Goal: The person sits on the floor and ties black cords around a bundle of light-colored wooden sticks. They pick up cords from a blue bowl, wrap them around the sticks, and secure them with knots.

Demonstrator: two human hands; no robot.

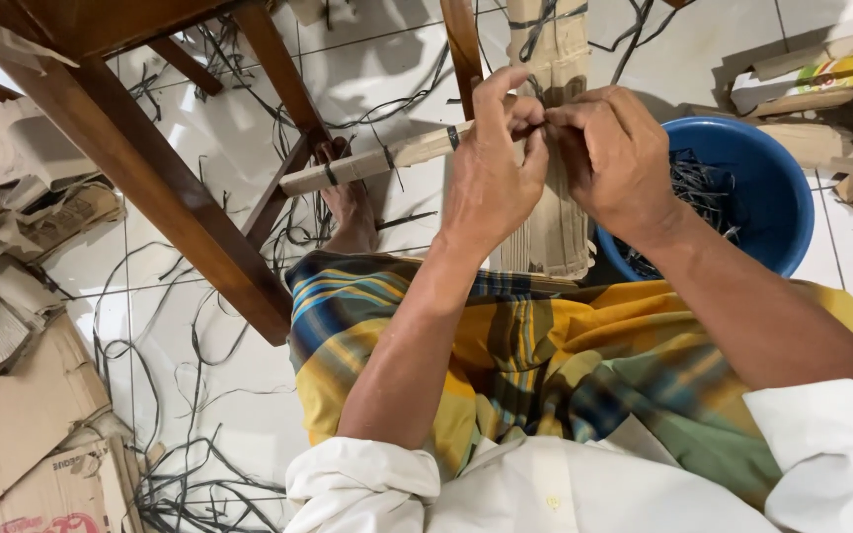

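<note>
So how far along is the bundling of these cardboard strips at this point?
Looks done: a cardboard roll lies on the floor with dark bands around it. In hand: the left hand and right hand pinch a dark strap at an upright cardboard bundle. Possibly left: loose cardboard lies at the left, and straps fill the blue basin.

bundle: folded brown cardboard strips (557, 222), upright, just left of the blue basin (772, 197)
strap: thin dark band (537, 123) across bundle, pinched
</note>
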